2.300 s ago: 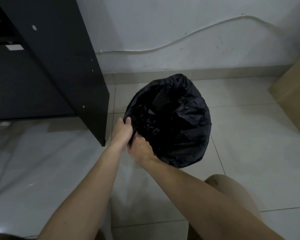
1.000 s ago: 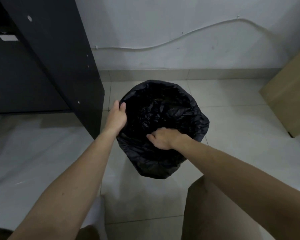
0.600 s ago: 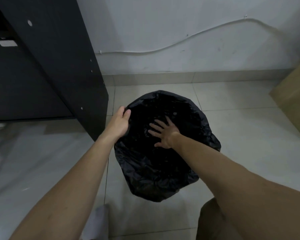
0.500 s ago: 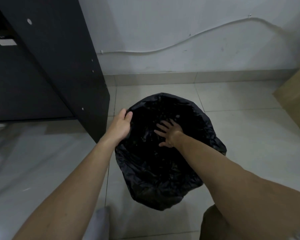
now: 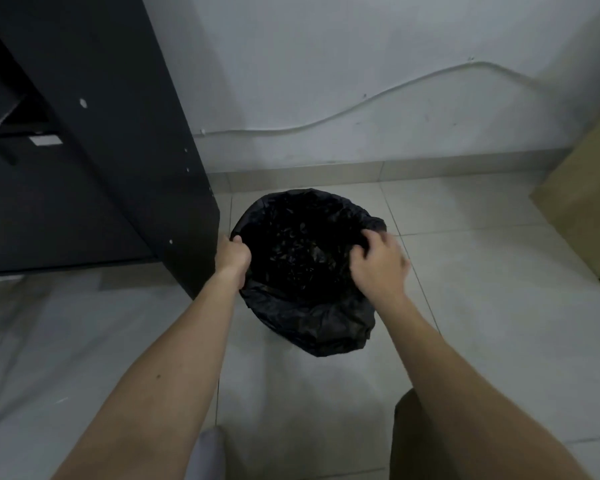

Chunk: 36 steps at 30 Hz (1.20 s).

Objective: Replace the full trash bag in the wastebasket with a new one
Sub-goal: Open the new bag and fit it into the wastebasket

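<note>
A: Where do we have the bag?

B: On the tile floor, beside the black desk panel and in front of the wall. It is black, open at the top, and its edge hangs in folds down the outside on the near side. We cannot see the bin itself; the plastic covers it all.

A: And our left hand?

B: It sits at the left rim, between the bag and the panel. The fingers curl over the edge and pinch the plastic, so we are gripping the bag there.

A: Our right hand?

B: At the right rim, a little blurred. The fingertips hook into a bunched fold of the plastic at the top right, and the palm faces down. We read that as a closed grip on the bag too.

A: Anything else around us?

B: A white cable runs along the wall, and a tan cabinet stands well apart at the right. Our knee shows at the bottom.
</note>
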### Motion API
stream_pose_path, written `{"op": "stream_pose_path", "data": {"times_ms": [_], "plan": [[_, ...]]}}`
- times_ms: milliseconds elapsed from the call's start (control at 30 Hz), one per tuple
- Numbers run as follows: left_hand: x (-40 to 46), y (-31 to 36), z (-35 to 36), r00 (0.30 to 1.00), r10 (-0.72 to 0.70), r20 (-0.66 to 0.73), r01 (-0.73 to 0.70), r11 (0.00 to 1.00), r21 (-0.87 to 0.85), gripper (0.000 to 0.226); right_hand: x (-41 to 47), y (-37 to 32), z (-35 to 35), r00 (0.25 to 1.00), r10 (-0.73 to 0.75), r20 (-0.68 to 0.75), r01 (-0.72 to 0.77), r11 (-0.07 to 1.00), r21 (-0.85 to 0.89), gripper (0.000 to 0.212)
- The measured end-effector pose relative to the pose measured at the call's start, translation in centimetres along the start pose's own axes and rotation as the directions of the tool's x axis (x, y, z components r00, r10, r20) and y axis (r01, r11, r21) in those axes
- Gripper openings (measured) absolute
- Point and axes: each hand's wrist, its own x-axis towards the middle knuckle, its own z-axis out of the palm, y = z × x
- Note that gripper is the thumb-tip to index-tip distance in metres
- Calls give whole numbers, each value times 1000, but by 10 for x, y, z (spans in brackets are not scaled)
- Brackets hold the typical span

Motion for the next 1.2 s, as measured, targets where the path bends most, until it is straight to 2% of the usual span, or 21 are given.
{"op": "stream_pose_path", "data": {"times_ms": [33,67,100,167,200,233,267,333,367,500,567,633,700,800,867,967,1100,1200], "plan": [[0,1,1,1000,-21,-17,21,1000,8,56,-10,11,-4,984,180,1,-179,976,127,48],[-3,1,-1,998,-48,-33,49,998,46,59,-20,23,-3,933,355,63,-358,898,255,50],[-7,1,-5,996,-69,-59,76,989,128,68,-31,33,0,851,495,173,-521,764,379,48],[-22,-8,-16,983,-90,-163,132,955,267,87,-52,44,8,656,618,433,-741,420,524,43],[-31,-18,-19,975,-112,-192,156,960,233,88,-62,47,12,582,612,536,-795,286,536,44],[-43,-33,-20,972,-168,-167,188,976,112,85,-70,49,16,534,582,613,-822,189,537,45],[-56,-50,-16,963,-255,-86,249,966,-76,80,-74,49,19,506,546,667,-834,112,541,44],[-82,-76,-10,907,-391,155,419,811,-408,70,-78,47,26,473,481,738,-839,-8,543,40],[-92,-82,-9,887,-390,246,461,733,-500,63,-78,45,29,467,458,756,-841,-34,540,37],[-91,-85,-6,877,-280,391,478,603,-638,23,-77,40,41,471,426,772,-824,-100,558,26],[-83,-85,-6,862,-275,426,507,499,-703,20,-70,43,41,471,409,782,-793,-193,578,29],[-76,-88,-9,856,-275,438,516,389,-763,25,-61,48,45,463,380,801,-724,-360,589,36],[-72,-92,-10,852,-275,445,515,292,-806,29,-54,50,48,459,358,814,-656,-481,581,39],[-72,-100,-5,855,-239,461,509,217,-833,34,-54,45,51,479,365,798,-622,-501,602,42],[-76,-100,-1,860,-202,468,503,194,-842,38,-61,42,50,504,360,785,-628,-471,619,45],[-81,-102,0,872,-248,422,480,265,-837,26,-73,45,50,502,385,774,-665,-400,631,45],[-76,-104,-4,857,-342,385,490,309,-815,29,-65,45,48,519,419,745,-644,-381,663,40],[-80,-102,-2,866,-375,331,482,447,-753,30,-63,35,38,509,438,741,-703,-286,652,41]]}}
